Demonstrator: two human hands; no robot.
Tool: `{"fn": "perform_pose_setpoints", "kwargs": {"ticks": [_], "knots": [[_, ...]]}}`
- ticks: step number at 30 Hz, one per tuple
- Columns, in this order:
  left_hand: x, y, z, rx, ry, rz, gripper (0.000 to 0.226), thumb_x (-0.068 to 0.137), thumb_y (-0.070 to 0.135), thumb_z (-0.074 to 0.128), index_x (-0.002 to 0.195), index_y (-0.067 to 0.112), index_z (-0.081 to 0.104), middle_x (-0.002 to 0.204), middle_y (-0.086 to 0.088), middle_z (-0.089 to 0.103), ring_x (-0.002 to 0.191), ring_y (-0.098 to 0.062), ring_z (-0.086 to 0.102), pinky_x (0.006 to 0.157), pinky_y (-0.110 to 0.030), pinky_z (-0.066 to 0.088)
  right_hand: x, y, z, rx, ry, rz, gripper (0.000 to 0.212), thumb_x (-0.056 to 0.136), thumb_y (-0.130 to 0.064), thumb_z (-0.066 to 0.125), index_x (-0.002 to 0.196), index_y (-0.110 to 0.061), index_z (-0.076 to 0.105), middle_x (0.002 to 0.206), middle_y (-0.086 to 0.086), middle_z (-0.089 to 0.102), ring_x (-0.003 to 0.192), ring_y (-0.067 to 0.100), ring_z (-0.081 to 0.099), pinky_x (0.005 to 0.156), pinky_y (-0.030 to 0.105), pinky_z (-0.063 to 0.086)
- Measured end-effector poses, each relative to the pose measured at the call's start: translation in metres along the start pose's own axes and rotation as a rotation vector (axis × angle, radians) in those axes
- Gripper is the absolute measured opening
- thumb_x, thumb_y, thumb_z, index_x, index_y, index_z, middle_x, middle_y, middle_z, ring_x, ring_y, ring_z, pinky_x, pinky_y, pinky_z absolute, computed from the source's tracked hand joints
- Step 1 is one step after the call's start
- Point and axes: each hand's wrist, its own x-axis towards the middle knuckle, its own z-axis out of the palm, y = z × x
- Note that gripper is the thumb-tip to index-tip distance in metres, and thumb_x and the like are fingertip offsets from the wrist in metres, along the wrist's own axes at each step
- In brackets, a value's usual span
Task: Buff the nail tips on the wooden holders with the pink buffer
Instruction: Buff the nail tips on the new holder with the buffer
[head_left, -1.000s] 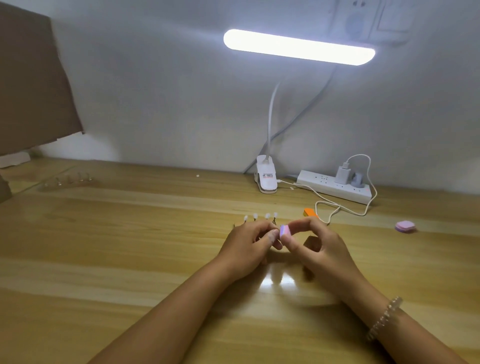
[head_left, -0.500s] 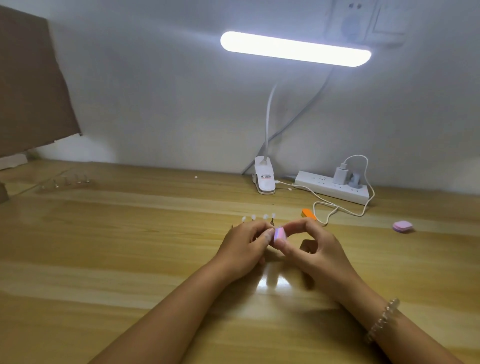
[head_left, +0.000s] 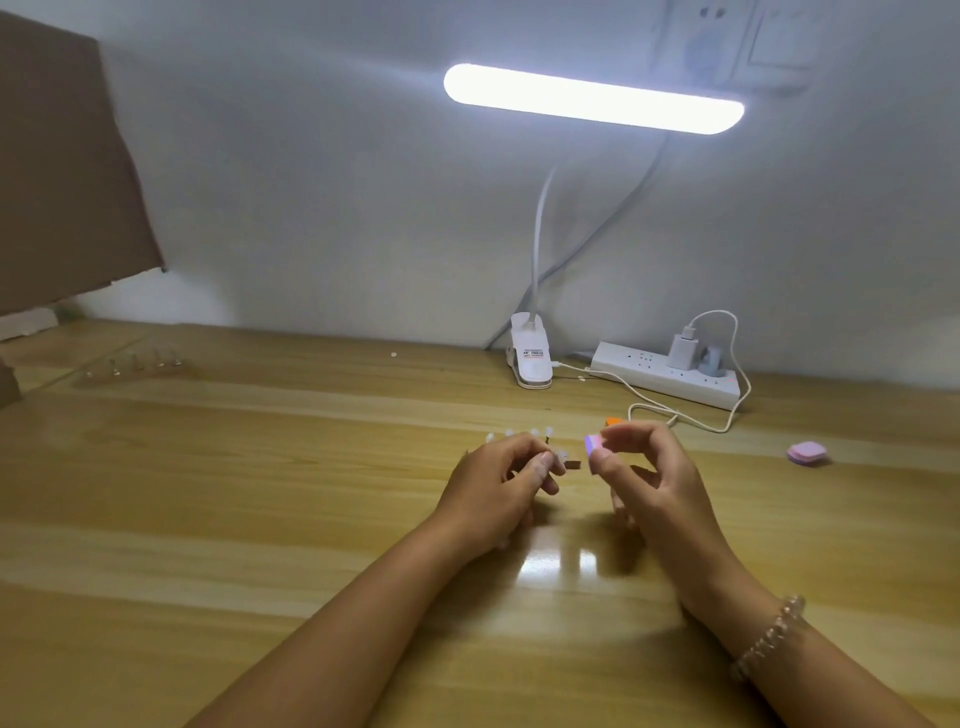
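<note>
- Presently, the left hand (head_left: 493, 486) pinches a small brown wooden holder (head_left: 572, 464) between thumb and curled fingers. A pale translucent nail tip (head_left: 561, 457) sits on it at the fingertips.
- The right hand (head_left: 657, 483) pinches a small pink buffer block (head_left: 594, 444) with a purple face between thumb and forefinger, raised above the desk.
- Both hands are apart. The buffer block and the held nail tip are near each other with a narrow gap between them, not touching.
- A row of pale nail tips (head_left: 519, 433) on thin stems stands on the light wooden desk (head_left: 208, 493), just behind the left hand's knuckles.
- An orange object (head_left: 613, 421) shows behind the right hand's fingers, mostly hidden; what it is cannot be told.
- A pink rounded pad (head_left: 807, 453) lies on the desk well to the right.
- A white power strip (head_left: 670, 376) lies by the wall with a charger plugged in, and a white cable (head_left: 691, 418) loops from it.
- A white clip lamp base (head_left: 530, 358) stands beside the strip, and its lit light bar (head_left: 592, 98) hangs above.
- A second row of small holders (head_left: 135, 361), blurred, stands at far left, near a brown cardboard sheet (head_left: 62, 171).
- A beaded bracelet (head_left: 769, 636) circles the right wrist.
</note>
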Motion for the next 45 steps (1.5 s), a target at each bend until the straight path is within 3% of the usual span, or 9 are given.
{"fn": "perform_pose_setpoints", "kwargs": {"ticks": [6, 9, 14, 19, 24, 28, 32, 42, 45], "knots": [[-0.0005, -0.0001, -0.0008, 0.060, -0.031, 0.030, 0.020, 0.102, 0.024, 0.053, 0.089, 0.034, 0.065, 0.077, 0.014, 0.068, 0.053, -0.007, 0.056, 0.060, -0.034, 0.050, -0.0015, 0.0010, 0.0001, -0.090, -0.196, -0.011, 0.015, 0.085, -0.026, 0.074, 0.097, -0.021, 0.067, 0.095, -0.007, 0.071, 0.057, 0.010, 0.052, 0.049, 0.027, 0.044], [0.0004, -0.0004, -0.0001, 0.042, -0.033, 0.018, 0.018, 0.102, 0.024, 0.053, 0.092, 0.027, 0.068, 0.077, 0.013, 0.067, 0.058, -0.012, 0.057, 0.059, -0.040, 0.054, 0.0013, 0.0013, -0.0045, -0.034, -0.072, 0.027, 0.018, 0.083, -0.032, 0.073, 0.096, -0.021, 0.068, 0.093, -0.008, 0.072, 0.073, 0.010, 0.054, 0.065, 0.029, 0.043], [0.0005, -0.0021, -0.0006, 0.064, -0.038, 0.045, 0.023, 0.101, 0.023, 0.053, 0.085, 0.035, 0.064, 0.074, 0.014, 0.067, 0.052, 0.000, 0.053, 0.063, -0.029, 0.048, -0.0003, 0.0008, -0.0004, -0.074, -0.184, -0.009, 0.020, 0.083, -0.030, 0.078, 0.097, -0.020, 0.068, 0.095, -0.006, 0.071, 0.055, 0.008, 0.054, 0.050, 0.021, 0.043], [-0.0007, -0.0014, 0.0003, 0.117, -0.060, 0.050, 0.020, 0.100, 0.026, 0.054, 0.087, 0.032, 0.067, 0.073, 0.015, 0.066, 0.052, 0.006, 0.053, 0.062, -0.023, 0.044, 0.0010, 0.0023, -0.0004, -0.080, -0.071, 0.012, 0.016, 0.085, -0.033, 0.072, 0.098, -0.024, 0.067, 0.097, -0.009, 0.070, 0.050, 0.009, 0.050, 0.042, 0.021, 0.040], [-0.0016, -0.0002, -0.0004, 0.109, -0.043, 0.044, 0.020, 0.101, 0.026, 0.054, 0.086, 0.032, 0.066, 0.076, 0.014, 0.067, 0.053, 0.008, 0.053, 0.058, -0.021, 0.041, 0.0007, 0.0016, -0.0036, -0.009, -0.099, 0.054, 0.025, 0.081, -0.040, 0.076, 0.098, -0.023, 0.068, 0.096, -0.006, 0.071, 0.062, 0.002, 0.052, 0.050, 0.020, 0.043], [-0.0015, 0.0001, -0.0010, 0.115, -0.045, 0.034, 0.018, 0.100, 0.027, 0.054, 0.089, 0.032, 0.066, 0.076, 0.016, 0.067, 0.054, 0.006, 0.052, 0.055, -0.019, 0.042, -0.0008, 0.0014, 0.0013, -0.082, -0.160, 0.019, 0.020, 0.086, -0.034, 0.074, 0.100, -0.021, 0.067, 0.096, -0.005, 0.070, 0.051, 0.023, 0.056, 0.042, 0.029, 0.043], [-0.0014, 0.0013, -0.0006, 0.104, -0.031, 0.012, 0.018, 0.101, 0.028, 0.053, 0.092, 0.028, 0.069, 0.079, 0.014, 0.067, 0.056, 0.009, 0.054, 0.051, -0.017, 0.040, 0.0008, -0.0014, -0.0041, -0.048, -0.077, 0.054, 0.023, 0.085, -0.035, 0.073, 0.100, -0.019, 0.067, 0.096, -0.007, 0.070, 0.053, 0.007, 0.055, 0.043, 0.022, 0.043], [-0.0009, 0.0004, 0.0003, 0.118, -0.010, -0.009, 0.017, 0.100, 0.032, 0.053, 0.094, 0.030, 0.068, 0.076, 0.018, 0.067, 0.056, 0.005, 0.054, 0.047, -0.015, 0.039, -0.0008, -0.0014, -0.0038, -0.115, -0.156, 0.018, 0.016, 0.089, -0.024, 0.068, 0.105, -0.021, 0.067, 0.088, -0.013, 0.068, 0.052, 0.015, 0.056, 0.043, 0.025, 0.044], [-0.0003, 0.0002, 0.0001, 0.094, 0.001, -0.007, 0.017, 0.100, 0.031, 0.053, 0.091, 0.033, 0.067, 0.076, 0.018, 0.067, 0.054, 0.004, 0.053, 0.046, -0.016, 0.042, -0.0027, -0.0001, -0.0005, -0.133, -0.209, -0.041, 0.013, 0.090, -0.020, 0.068, 0.102, -0.024, 0.069, 0.072, -0.019, 0.066, 0.051, 0.013, 0.054, 0.045, 0.024, 0.043]]}}
